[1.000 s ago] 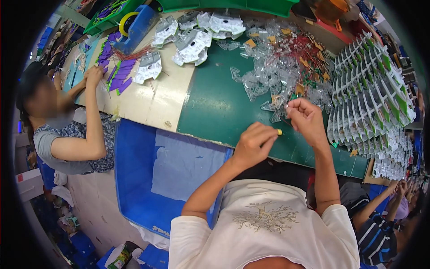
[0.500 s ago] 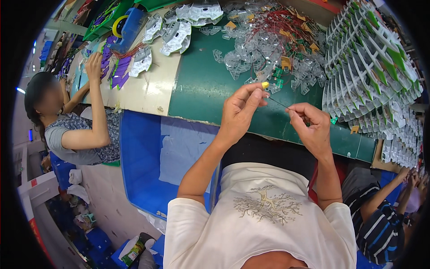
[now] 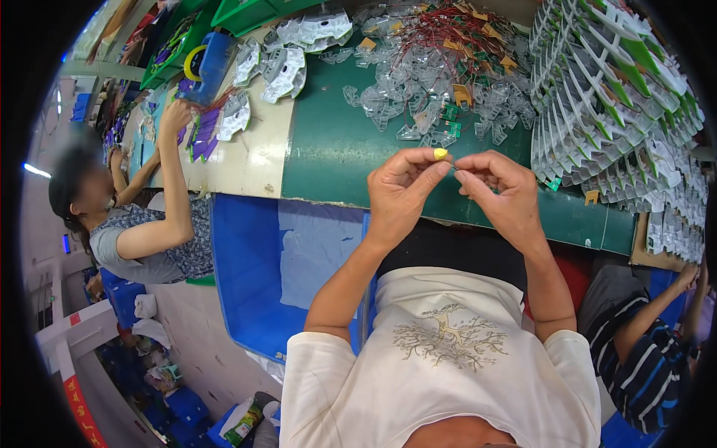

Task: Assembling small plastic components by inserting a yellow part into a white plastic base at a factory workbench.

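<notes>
Above the front edge of the green table, my left hand [image 3: 403, 196] pinches between thumb and index finger, with a yellow finger cot [image 3: 440, 154] over the index fingertip. Close against it on the right, my right hand [image 3: 502, 196] is closed in a pinch too. A short piece of thin dark wire [image 3: 454, 167] shows between the two sets of fingertips; the rest is hidden by the fingers. Just beyond my hands lie small green circuit boards [image 3: 450, 113] and clear plastic parts [image 3: 381, 104].
Red wires [image 3: 437, 37] and orange pieces [image 3: 462, 94] lie heaped at the back. Stacked white-and-green parts [image 3: 597, 97] rise at the right. A blue bin [image 3: 250, 299] stands below the table's edge. At the left, a co-worker [image 3: 142, 231] works near a blue tape dispenser [image 3: 209, 69].
My right hand has moved left and up to meet my left hand, and the visible length of wire between them has shortened. The co-worker's raised hand has lowered slightly.
</notes>
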The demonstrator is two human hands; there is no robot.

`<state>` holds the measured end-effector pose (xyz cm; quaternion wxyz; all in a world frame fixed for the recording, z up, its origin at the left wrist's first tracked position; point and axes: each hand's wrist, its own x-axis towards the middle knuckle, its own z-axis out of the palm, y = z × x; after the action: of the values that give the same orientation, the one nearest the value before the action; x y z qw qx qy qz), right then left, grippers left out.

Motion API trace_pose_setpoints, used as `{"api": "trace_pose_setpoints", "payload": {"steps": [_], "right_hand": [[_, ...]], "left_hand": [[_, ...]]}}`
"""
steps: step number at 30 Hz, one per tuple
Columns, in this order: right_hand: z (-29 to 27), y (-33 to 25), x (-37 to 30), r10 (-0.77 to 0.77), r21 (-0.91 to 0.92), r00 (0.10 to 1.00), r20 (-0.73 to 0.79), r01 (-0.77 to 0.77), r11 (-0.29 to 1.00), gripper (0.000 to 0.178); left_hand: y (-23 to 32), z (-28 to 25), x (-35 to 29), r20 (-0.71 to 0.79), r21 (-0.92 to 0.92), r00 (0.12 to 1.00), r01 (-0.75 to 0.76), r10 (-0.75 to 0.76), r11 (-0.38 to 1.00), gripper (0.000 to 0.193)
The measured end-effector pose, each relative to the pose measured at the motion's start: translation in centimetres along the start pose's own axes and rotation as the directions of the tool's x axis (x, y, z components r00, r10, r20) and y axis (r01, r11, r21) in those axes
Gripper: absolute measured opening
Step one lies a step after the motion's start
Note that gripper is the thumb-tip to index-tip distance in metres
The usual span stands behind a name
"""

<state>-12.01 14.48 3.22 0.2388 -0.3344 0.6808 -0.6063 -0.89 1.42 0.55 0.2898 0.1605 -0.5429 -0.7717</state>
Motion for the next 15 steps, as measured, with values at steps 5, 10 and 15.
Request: {"api": "trace_pose_setpoints", "payload": {"steps": [5, 10, 15], "right_hand": [[1.1, 0.2, 0.2, 0.035, -0.049, 0.999, -0.028, -0.036, 0.998, 0.009], [1.0, -0.2, -0.1, -0.101, -0.240, 0.995, -0.011, 0.095, 0.966, 0.004], [1.1, 0.6, 0.2, -0.102, -0.139, 0.988, 0.114, 0.118, 0.983, 0.009]], "left_hand": [[-0.8, -0.6, -0.4, -0.054, 0.142, 0.997, -0.052, 0.060, 0.988, 0.020], [-1.4, -0.7, -0.5, 0.014, 0.235, 0.994, -0.109, 0.109, 0.966, 0.022], [-0.4, -3.0, -1.1, 0.116, 0.294, 0.993, -0.046, 0.012, 0.955, 0.026]]}}
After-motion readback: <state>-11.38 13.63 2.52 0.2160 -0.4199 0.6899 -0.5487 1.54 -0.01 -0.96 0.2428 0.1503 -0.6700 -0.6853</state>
